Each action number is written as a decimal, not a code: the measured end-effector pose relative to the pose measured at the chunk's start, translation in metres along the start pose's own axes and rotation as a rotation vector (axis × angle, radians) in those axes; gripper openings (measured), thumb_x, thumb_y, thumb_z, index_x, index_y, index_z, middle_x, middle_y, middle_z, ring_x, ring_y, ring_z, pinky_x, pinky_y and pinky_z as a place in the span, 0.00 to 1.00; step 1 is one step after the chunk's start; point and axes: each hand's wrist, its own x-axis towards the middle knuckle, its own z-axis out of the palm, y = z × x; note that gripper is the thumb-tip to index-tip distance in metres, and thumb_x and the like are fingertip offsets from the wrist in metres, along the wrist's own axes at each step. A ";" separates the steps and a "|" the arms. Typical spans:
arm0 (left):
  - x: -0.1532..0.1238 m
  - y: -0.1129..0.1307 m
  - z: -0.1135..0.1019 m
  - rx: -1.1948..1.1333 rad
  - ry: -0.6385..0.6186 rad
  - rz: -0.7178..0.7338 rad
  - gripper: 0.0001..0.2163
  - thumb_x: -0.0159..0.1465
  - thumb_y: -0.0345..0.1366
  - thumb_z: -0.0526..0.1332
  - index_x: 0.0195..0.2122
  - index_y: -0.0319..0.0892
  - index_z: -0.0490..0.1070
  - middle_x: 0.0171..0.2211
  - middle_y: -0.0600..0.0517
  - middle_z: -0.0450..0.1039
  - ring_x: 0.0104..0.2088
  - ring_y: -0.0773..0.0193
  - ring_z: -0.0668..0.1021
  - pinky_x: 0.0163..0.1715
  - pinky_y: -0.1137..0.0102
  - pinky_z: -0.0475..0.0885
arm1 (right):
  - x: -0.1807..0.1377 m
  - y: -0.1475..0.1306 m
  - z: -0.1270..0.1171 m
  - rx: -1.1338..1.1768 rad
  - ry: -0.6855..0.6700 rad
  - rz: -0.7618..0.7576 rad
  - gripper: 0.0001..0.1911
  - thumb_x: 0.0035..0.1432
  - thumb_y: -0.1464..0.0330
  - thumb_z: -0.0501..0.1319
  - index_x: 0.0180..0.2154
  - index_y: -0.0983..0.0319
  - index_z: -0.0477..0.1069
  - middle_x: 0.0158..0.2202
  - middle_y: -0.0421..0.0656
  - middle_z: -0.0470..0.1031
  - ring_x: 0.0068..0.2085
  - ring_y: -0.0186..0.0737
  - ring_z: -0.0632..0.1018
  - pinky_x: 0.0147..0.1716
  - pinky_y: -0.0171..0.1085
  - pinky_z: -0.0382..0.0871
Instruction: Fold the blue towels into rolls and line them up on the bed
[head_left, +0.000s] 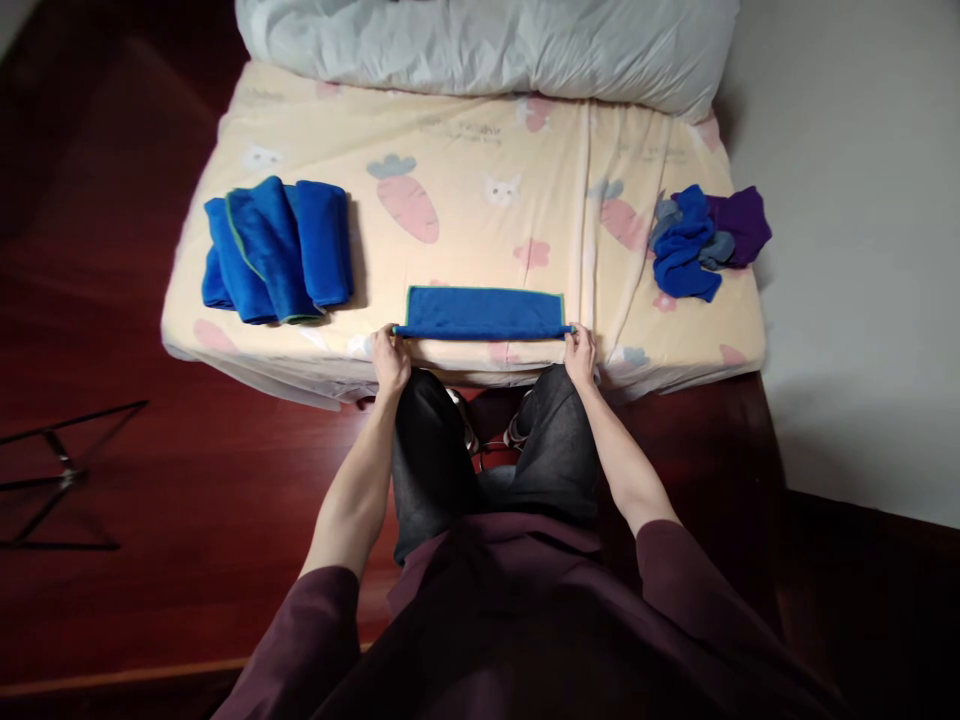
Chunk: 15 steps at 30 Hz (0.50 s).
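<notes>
A blue towel (484,308) with green edging lies on the near side of the bed, its near edge rolled into a narrow tube. At the left end of that roll, my left hand (391,360) is closed on the towel in a pinch. The right end is pinched the same way by my right hand (580,355). Beyond the roll, the rest of the towel lies flat on the sheet.
Several folded or rolled blue towels (277,250) rest on the bed's left side. A crumpled pile of blue, grey and purple cloths (694,243) is at the right. A pale quilt (487,45) lies along the back; black stand legs (67,478) are on the floor.
</notes>
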 end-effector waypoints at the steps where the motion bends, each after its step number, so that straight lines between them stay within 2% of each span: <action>1: 0.000 0.000 0.001 -0.009 0.011 -0.003 0.14 0.73 0.35 0.52 0.55 0.41 0.70 0.51 0.40 0.73 0.57 0.51 0.74 0.61 0.56 0.68 | 0.000 0.002 0.001 0.016 0.005 0.010 0.17 0.72 0.61 0.54 0.55 0.59 0.73 0.47 0.50 0.79 0.50 0.49 0.79 0.57 0.48 0.73; 4: 0.000 0.000 0.003 -0.027 0.040 -0.032 0.15 0.74 0.36 0.52 0.57 0.40 0.68 0.49 0.39 0.72 0.55 0.51 0.74 0.60 0.56 0.68 | 0.000 0.006 0.004 0.066 0.011 0.042 0.19 0.72 0.57 0.54 0.58 0.59 0.70 0.44 0.48 0.78 0.50 0.48 0.80 0.56 0.49 0.73; 9: 0.002 0.000 0.007 -0.014 0.027 -0.034 0.16 0.74 0.36 0.50 0.60 0.39 0.66 0.48 0.38 0.73 0.53 0.50 0.74 0.59 0.55 0.68 | 0.001 0.008 0.009 0.096 0.013 0.096 0.19 0.70 0.57 0.56 0.57 0.60 0.67 0.38 0.46 0.78 0.43 0.47 0.81 0.51 0.48 0.76; 15: 0.003 0.000 0.008 0.015 0.011 -0.010 0.17 0.73 0.35 0.49 0.59 0.38 0.68 0.56 0.35 0.72 0.56 0.46 0.73 0.61 0.51 0.66 | 0.002 0.004 0.009 0.114 0.018 0.124 0.14 0.68 0.60 0.57 0.51 0.59 0.68 0.34 0.42 0.76 0.37 0.44 0.79 0.46 0.44 0.77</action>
